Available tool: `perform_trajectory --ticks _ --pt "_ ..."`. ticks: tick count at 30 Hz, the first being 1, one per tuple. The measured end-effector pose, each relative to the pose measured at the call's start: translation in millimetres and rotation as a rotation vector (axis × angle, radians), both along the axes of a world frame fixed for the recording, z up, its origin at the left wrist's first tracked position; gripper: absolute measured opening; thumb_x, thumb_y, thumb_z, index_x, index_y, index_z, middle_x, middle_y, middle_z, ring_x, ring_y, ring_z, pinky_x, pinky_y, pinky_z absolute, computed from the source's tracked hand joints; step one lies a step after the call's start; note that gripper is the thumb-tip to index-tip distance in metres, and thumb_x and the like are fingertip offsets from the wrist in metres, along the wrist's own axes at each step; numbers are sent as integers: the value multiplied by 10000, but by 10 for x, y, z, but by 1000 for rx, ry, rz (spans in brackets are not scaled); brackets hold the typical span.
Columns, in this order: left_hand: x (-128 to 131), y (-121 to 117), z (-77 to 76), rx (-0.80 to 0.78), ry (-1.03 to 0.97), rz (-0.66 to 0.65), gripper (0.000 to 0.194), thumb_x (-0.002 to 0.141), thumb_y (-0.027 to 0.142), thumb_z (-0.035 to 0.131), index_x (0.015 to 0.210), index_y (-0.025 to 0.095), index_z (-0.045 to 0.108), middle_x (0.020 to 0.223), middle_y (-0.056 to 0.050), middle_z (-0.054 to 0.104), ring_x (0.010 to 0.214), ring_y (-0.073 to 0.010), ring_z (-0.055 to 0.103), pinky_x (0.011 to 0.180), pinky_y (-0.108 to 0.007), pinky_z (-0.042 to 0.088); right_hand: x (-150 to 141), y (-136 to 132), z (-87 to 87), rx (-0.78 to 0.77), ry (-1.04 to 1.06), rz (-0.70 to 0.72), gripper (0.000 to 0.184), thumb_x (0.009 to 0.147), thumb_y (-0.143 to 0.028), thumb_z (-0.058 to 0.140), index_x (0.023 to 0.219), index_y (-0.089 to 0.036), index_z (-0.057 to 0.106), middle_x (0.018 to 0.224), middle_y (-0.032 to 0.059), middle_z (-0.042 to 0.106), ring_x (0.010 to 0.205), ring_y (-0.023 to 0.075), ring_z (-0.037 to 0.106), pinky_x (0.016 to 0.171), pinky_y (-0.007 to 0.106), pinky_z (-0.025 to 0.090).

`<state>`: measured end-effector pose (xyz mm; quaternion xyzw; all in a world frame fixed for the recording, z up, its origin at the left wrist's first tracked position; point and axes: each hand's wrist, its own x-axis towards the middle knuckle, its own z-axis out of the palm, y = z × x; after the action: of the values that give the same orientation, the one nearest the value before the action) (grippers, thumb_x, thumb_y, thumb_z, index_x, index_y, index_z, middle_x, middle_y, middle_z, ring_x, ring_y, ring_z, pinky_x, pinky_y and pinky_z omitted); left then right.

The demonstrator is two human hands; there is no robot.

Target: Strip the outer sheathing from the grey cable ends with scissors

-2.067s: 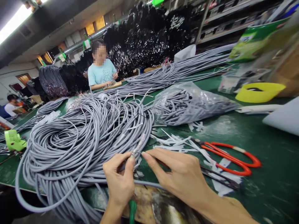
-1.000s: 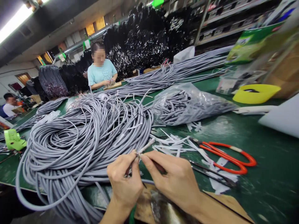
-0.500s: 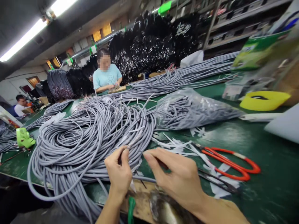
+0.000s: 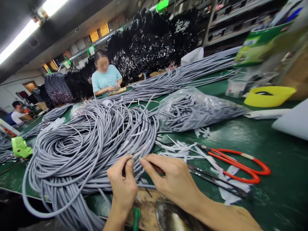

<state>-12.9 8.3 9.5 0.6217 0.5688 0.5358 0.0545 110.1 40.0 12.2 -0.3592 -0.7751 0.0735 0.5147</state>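
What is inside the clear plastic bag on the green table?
Many short grey tube-like pieces show through the clear plastic bag. Those deeper in are covered, so they cannot be seen.

The widest opening is the bare desk (image 4: 284,157) to the right of the red-handled scissors (image 4: 264,169), reaching toward the near side. A smaller gap lies between the scissors and the clear bag of gray pieces (image 4: 199,109). On the left, the heaped coil of gray cables (image 4: 72,141) blocks any low path and spills over the near edge. White strips (image 4: 178,148) and 1 dark long-handled tool (image 4: 240,193) clutter the route left of the scissors.
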Motion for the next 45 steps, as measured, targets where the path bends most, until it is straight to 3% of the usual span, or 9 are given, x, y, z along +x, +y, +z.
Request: perform_trajectory --ticks 5,9,17,21,26,32,35,40,45 --pt "8 -9 -16 72 50 18 143 803 158 516 877 137 637 695 -50 678 590 -141 630 559 -215 509 -12 41 0 -195 12 71 431 883 -310 362 507 -174 525 391 -45 419 354 76 352 373 195 273" --pt "60 -30 -23 244 211 75 152 784 102 529 869 137 650 759 -84 667 699 -165 632 645 -260 520 -6 47 -8 -290 56 129 437 883 -324 353 502 -174 504 406 -39 434 364 79 365 359 194 280" --pt "91 -52 -7 221 228 107 197 799 101 491 863 138 674 615 -48 611 525 -131 573 494 -221 467 -52 -126 11 152 52 -56 323 875 -180 398 628 -165 605 532 5 619 451 94 555 479 201 386" --pt "68 -56 10 231 205 123 207 790 98 482 848 135 677 574 -22 557 471 -113 520 430 -199 413 -64 -152 3 256 20 -89 338 875 -166 402 600 -170 599 513 17 624 446 108 566 472 227 374" --pt "45 -51 5 207 186 102 216 794 101 465 840 124 674 577 -15 526 444 -102 482 402 -193 374 -63 -170 4 286 -4 -86 346 873 -151 404 587 -163 599 496 20 612 434 109 555 465 235 357" --pt "50 -48 1 193 171 65 220 801 89 448 830 131 663 626 -53 604 528 -134 563 471 -213 442 -21 -147 12 285 35 -11 275 863 -149 428 658 -154 613 534 19 637 467 112 579 477 223 386" --pt "70 -56 2 176 164 21 210 795 78 465 843 127 663 645 -61 637 574 -146 595 549 -224 482 9 -72 32 160 71 22 292 872 -186 425 626 -166 580 510 -7 600 444 91 546 466 194 396" --pt "113 -66 -2 205 162 6 208 798 96 506 914 87 677 588 -44 609 440 -110 502 405 -200 404 21 -15 64 -78 46 13 373 888 -267 399 543 -185 516 421 -44 462 353 74 400 367 185 332" --pt "136 -69 21 261 268 60 248 790 75 459 880 70 690 532 -39 574 423 -119 498 412 -219 396 -5 -125 48 152 70 -36 314 879 -191 404 623 -166 584 518 -4 602 430 89 539 456 196 394"
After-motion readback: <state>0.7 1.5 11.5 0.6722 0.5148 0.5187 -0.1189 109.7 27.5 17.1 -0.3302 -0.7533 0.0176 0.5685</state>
